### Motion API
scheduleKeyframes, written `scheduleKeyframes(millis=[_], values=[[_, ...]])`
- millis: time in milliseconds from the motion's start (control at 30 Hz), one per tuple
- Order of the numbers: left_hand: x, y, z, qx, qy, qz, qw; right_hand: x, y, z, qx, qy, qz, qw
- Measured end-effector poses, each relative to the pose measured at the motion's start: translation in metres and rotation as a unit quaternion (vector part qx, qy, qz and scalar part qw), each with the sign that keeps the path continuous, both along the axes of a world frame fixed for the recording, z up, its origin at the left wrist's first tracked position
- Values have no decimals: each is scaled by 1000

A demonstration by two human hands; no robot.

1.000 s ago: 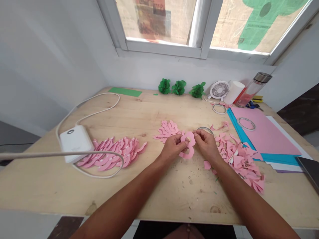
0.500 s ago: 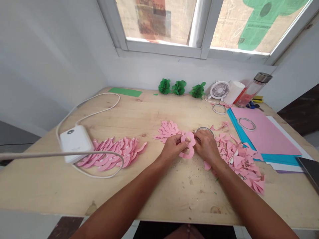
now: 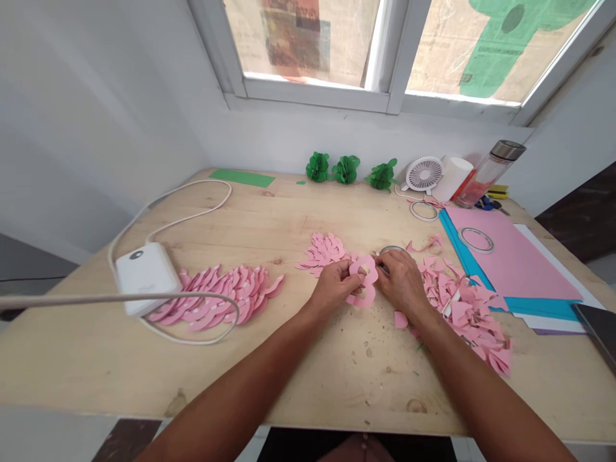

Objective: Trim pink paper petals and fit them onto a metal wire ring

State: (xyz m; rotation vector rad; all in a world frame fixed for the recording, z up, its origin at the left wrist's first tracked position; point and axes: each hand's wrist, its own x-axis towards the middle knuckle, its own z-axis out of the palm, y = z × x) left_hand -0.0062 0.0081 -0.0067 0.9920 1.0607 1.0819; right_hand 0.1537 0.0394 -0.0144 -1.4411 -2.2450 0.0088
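Note:
Pinched in my left hand [image 3: 335, 282] is a pink scalloped paper cutout [image 3: 369, 297] with openings in it, held above the middle of the table. Close against its right side is my right hand [image 3: 397, 274], fingers closed; what they hold, if anything, is too small to tell. Behind my right hand a tape roll [image 3: 392, 248] partly shows. Small pink paper petals [image 3: 323, 250] lie just beyond my left hand. A heap of pink scraps [image 3: 469, 314] spreads to the right of my right hand.
Pink scalloped strips [image 3: 226, 298] lie left, beside a white power bank [image 3: 147, 276] with a looping cable. Green paper pieces [image 3: 345, 169], a small fan [image 3: 424, 174] and a bottle [image 3: 491, 173] stand at the back. Coloured sheets [image 3: 520, 256] lie right.
My right hand has shifted very slightly, and a small pink scrap beside its wrist shows more fully. My left hand and the cutout look nearly unchanged.

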Motion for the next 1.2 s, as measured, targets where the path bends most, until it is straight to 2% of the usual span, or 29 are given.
scheduleKeyframes(millis=[500, 833, 1000, 1200], values=[[0, -2, 2, -1, 3, 0, 1000, 1, 0, 1, 17, -56, -26, 998], [1, -1, 2, -12, -6, 1, 1000, -3, -2, 4, 11, -81, 30, 996], [0, -2, 4, -10, 0, 2, 1000, -2, -2, 3, 18, -72, 28, 997], [0, -2, 4, -8, 0, 1, 1000, -3, -3, 3, 38, -109, 6, 993]])
